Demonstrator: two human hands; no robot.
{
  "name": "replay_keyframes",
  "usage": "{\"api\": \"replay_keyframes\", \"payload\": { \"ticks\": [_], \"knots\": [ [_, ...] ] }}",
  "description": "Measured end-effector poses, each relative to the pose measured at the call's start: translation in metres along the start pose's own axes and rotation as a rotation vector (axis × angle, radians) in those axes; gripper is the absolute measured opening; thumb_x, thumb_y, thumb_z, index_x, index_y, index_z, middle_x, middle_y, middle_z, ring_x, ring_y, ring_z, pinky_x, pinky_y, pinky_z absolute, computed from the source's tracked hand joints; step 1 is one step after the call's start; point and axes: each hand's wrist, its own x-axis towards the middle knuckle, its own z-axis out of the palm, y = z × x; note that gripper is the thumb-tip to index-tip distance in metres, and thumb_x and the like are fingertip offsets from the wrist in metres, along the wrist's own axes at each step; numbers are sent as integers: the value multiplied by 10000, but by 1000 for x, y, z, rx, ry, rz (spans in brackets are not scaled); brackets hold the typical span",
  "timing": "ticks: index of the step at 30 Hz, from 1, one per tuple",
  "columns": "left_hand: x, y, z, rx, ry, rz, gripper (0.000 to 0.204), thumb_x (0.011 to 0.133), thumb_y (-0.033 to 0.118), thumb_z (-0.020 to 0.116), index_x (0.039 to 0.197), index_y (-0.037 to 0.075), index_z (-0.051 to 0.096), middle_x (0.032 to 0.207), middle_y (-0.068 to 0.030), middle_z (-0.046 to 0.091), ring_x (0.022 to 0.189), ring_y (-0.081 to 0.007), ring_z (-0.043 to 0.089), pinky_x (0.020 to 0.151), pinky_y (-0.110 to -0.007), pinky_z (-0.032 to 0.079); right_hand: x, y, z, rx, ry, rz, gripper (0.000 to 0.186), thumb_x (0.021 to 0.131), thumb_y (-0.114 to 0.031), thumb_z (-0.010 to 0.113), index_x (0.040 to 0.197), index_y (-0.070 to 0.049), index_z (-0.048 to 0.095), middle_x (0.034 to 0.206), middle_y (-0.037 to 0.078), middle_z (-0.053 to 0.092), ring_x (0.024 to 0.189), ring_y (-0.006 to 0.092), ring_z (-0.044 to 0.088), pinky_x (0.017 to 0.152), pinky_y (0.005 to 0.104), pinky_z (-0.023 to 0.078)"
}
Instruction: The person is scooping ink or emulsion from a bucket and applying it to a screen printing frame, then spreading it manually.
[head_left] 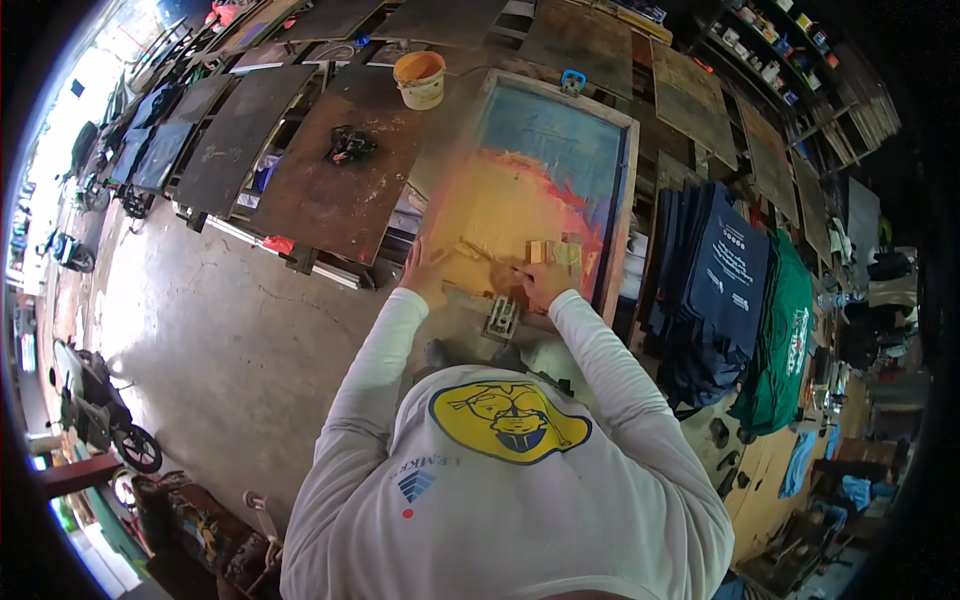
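Observation:
A screen printing frame (630,185) lies in front of me, its mesh blue at the far end and smeared yellow and orange nearer. At the near left side of the frame, my left hand (420,277) rests with its fingers stretched out. Over the near part of the mesh, my right hand (546,284) is closed, with a small dark tip showing at its fingers; what it holds is too small to name. Yellowish rectangular patches (555,252) show on the mesh just beyond that hand. A metal hinge clamp (502,317) sits at the near edge, between my hands.
A white bucket (422,92) with an orange inside stands beyond the frame's left side. Left of it, a dark board (340,190) carries a crumpled black thing (350,145). Dark blue shirts (715,270) and green shirts (785,335) hang at the right. Motorbikes (105,405) stand far left.

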Motion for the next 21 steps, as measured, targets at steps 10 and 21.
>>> {"api": "replay_keyframes", "payload": {
  "ticks": [10,21],
  "knots": [
    [-2,-3,-2,-139,34,7,808,739,190,697,1481,135,383,1573,-324,127,1472,-444,165,1188,-445,239,15,32,-9,50,6,-45,249,908,-315,586,921,-105,719,865,171,697,814,389,665,747,498,533],
    [-42,58,54,-206,616,-212,506,782,77,648,1282,108,571,1361,-163,546,1353,-340,434,1110,-451,363,2,27,5,231,30,-182,237,951,-300,566,955,-81,658,805,188,675,766,406,651,692,506,512]
  ]
}}
